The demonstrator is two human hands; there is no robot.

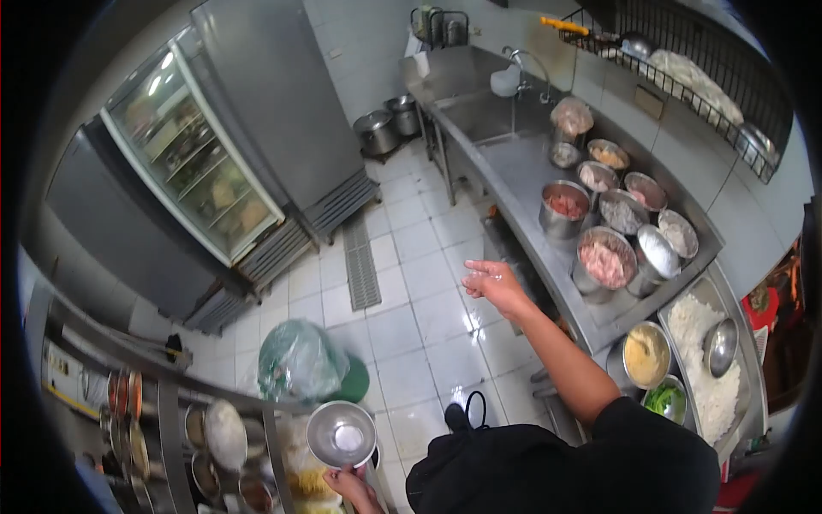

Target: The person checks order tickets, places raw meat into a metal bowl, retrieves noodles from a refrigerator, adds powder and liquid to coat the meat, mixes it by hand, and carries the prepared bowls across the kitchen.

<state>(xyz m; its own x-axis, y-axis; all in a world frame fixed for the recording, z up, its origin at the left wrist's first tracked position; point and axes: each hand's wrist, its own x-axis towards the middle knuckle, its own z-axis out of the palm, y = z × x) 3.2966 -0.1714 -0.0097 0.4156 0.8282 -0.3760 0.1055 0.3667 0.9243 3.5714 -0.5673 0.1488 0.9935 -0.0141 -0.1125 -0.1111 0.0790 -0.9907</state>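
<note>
My left hand (349, 485) grips the rim of a shiny metal bowl (321, 437) at the lower middle of the view. The bowl is tipped toward me, and a pale round patch shows at its bottom; I cannot tell whether that is contents or glare. Out over the tiled floor, my right hand (497, 287) is stretched forward with its fingers apart. Something small and whitish shows at its fingers, too small to name. Beyond that hand stands a metal pot of pale pink meat (604, 264) on the steel counter.
Several steel pots, one with red meat (563, 207), crowd the steel counter (514, 163). Beside it lies a tray of white flour-like powder (704, 368) holding a metal bowl (721, 347). A green bin (353, 379) with a plastic bag stands on the floor. A glass-door fridge (193, 154) stands left.
</note>
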